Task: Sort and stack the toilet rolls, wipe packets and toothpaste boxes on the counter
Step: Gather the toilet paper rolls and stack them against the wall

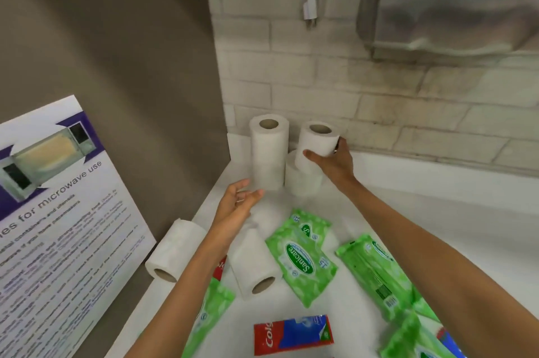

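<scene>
The two-roll stack [268, 153] is standing upright in the back corner of the counter [423, 211], and everything else is being placed against it. Just right of the stack, the right hand [335, 163] is gripping a toilet roll [316, 138], fingers curling round its far side and thumb pressing its near side. That roll is tilting slightly and sitting over a lower roll [303, 182], which is standing just beside the stack's base (whether the two are actually touching, I cannot tell). Just in front of the stack, the left hand [239, 206] is hovering with fingers relaxed and spread, holding nothing, well apart from the right hand.

Nearer the person than the stack, a side-lying roll [175, 249] is resting to the left at the counter's edge, and a second side-lying roll [253, 264] is lying almost straight in front, beside the left forearm. To the front right of the stack, a green wipe packet [302, 258] is lying face up, overlapping another packet [309, 223] behind it, with a third packet [376, 267] further right. Farthest in front of the stack, a red-and-blue toothpaste box [293, 334] is lying flat. Left of the stack, a microwave poster [58, 211] is leaning on the wall.
</scene>
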`<state>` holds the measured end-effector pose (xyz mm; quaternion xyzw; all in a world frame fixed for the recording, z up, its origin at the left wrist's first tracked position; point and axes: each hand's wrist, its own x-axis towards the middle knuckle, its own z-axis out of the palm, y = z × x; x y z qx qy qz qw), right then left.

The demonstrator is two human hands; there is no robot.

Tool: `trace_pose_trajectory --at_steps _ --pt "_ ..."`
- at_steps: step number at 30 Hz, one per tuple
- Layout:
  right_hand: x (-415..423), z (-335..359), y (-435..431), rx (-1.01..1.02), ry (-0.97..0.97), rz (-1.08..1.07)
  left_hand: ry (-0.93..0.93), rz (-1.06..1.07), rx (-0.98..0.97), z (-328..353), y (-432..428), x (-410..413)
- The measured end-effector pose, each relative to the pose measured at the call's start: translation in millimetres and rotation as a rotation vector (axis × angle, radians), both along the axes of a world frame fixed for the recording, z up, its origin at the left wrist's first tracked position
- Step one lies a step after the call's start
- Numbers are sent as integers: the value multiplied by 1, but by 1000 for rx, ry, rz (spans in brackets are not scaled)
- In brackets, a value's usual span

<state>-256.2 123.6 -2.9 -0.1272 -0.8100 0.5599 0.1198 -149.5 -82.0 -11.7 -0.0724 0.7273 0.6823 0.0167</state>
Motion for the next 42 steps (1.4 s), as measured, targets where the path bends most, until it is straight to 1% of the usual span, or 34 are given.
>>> trace_pose_trajectory --at_steps 8,20,25,28,31,33,36,39,42 --pt "-37 -16 -14 22 18 -9 24 -29 -19 -8 -15 -7" --pt "-47 -30 -13 53 -13 11 -9 -69 -77 -14 -17 -4" --pt "-29 -34 -16 35 33 -88 -18 -56 -128 -16 -15 -2" --pt "-12 -34 -20 36 103 -131 -35 -15 -178 -19 -13 1" --pt "8 -30 -25 -74 152 -145 -54 3 -276 -23 -12 9" --pt "20 -27 -29 -144 131 -116 -51 26 -358 -26 -12 16" --pt "40 -25 -34 -156 66 -36 -78 97 -484 -31 -12 27" --pt "60 -33 -35 -132 -27 80 -170 141 -557 -37 -5 40" --pt "80 -47 -33 -137 -64 150 -289 133 -613 -41 6 49"
